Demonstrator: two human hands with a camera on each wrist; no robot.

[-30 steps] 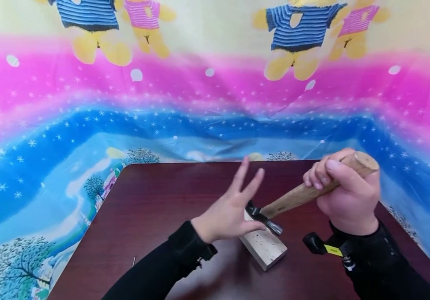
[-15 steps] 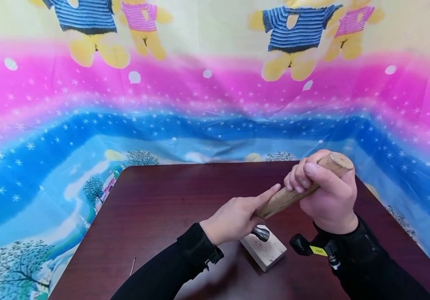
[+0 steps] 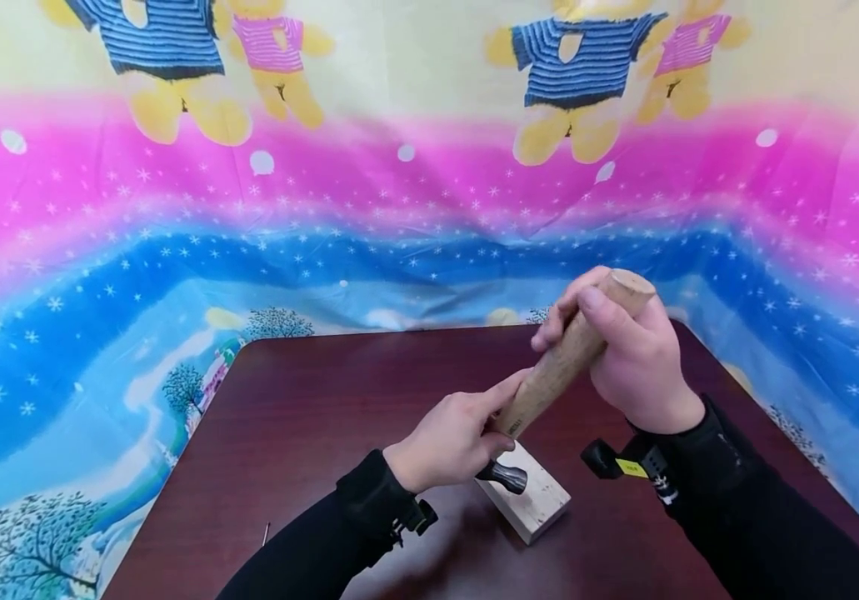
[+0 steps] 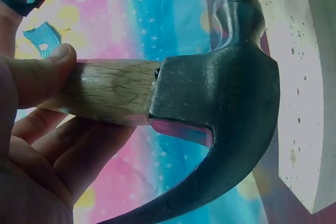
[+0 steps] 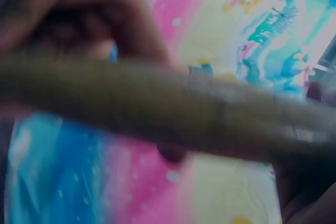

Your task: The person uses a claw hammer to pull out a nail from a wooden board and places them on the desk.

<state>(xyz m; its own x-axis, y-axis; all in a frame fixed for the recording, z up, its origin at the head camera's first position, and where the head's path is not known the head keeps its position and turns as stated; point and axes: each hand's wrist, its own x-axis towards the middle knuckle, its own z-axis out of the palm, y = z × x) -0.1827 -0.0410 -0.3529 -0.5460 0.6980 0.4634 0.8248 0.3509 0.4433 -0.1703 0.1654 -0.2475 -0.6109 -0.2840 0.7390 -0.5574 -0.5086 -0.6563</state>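
Observation:
A claw hammer (image 3: 560,367) with a pale wooden handle slants up to the right over the table. My right hand (image 3: 642,358) grips it near the butt end. Lower down, my left hand (image 3: 444,442) holds the handle close to the head, thumb on one side and fingers on the other. The dark steel head (image 4: 226,87) shows its round face and curved claw in the left wrist view. Below it lies a pale wooden block (image 3: 537,500) with small dark marks; the left hand hides part of it. In the right wrist view the handle (image 5: 184,108) is blurred.
A thin nail-like piece (image 3: 267,533) stands out beside the left sleeve on the dark red-brown table (image 3: 339,392). Behind and along the sides hangs a colourful printed cloth (image 3: 414,192).
My left hand, earlier spread with fingers apart, has taken hold of the handle near the head. My right hand has moved left and up, making the handle steeper.

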